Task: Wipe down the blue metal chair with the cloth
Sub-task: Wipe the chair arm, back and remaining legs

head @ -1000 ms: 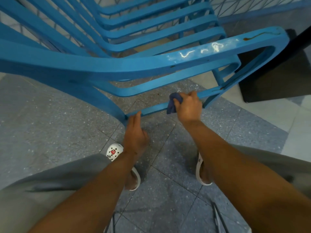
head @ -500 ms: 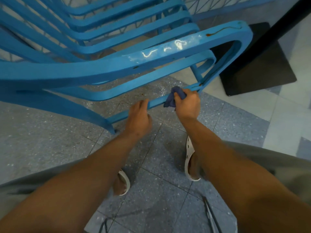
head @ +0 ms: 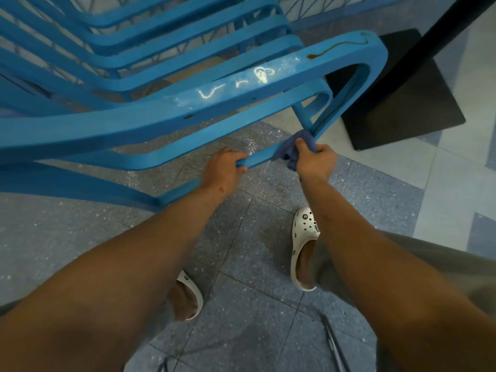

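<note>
At frame centre, your left hand [head: 224, 167] is gripping the chair [head: 150, 114] rail, your right hand [head: 318, 162] is clutching the cloth [head: 288, 150] against it.

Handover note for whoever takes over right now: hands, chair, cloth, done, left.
Left hand: grips the lower rail of the blue metal chair, steadying it.
Right hand: holds the dark blue cloth bunched against the same rail, near its right bend.
Done: cannot tell which parts are already wiped.
Left: white marks and a brown streak remain on the top armrest.
</note>
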{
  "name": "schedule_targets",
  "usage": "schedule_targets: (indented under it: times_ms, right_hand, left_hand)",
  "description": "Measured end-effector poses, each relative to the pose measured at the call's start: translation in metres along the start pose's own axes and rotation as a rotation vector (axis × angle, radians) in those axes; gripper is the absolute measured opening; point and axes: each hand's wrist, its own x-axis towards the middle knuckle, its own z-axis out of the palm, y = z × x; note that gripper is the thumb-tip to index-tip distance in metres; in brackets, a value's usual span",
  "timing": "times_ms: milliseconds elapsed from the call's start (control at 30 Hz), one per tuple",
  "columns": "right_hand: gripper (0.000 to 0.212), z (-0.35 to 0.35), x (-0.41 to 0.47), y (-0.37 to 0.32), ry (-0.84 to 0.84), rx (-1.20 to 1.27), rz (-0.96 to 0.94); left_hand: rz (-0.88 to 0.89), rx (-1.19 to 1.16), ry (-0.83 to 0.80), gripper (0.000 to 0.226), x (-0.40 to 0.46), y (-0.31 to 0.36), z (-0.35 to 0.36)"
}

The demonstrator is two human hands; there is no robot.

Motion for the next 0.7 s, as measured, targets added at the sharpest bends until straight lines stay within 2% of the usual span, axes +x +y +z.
schedule_targets:
  times_ms: [100,200,300,400,600,700]
  right_hand:
    - [0.032,0.001,0.004,-0.010,0.014,0.084,0.099]
    - [0.040,0.009,-0.006,-0.007,-0.042,0.061,0.128]
    - [0.038,0.007,-0.005,-0.007,-0.097,0.036,0.143]
    - [0.035,-0.004,0.006,-0.014,-0.064,0.078,0.176]
    - [0.034,-0.013,0.000,0.003,-0.010,0.048,0.178]
    - [0.031,-0.006,0.000,0.003,-0.001,0.058,0.098]
  left_hand:
    - [-0.005,-0.018,0.003,0.035,0.001,0.000,-0.002]
    - [-0.009,-0.009,0.007,0.033,0.001,0.002,-0.001]
    - [-0.010,-0.002,0.007,0.034,0.001,0.002,-0.001]
    - [-0.015,0.006,0.008,0.034,0.000,0.003,-0.001]
    - [-0.021,-0.005,0.025,0.032,0.000,0.001,0.002]
    - [-0.019,-0.020,0.027,0.034,0.000,0.000,0.003]
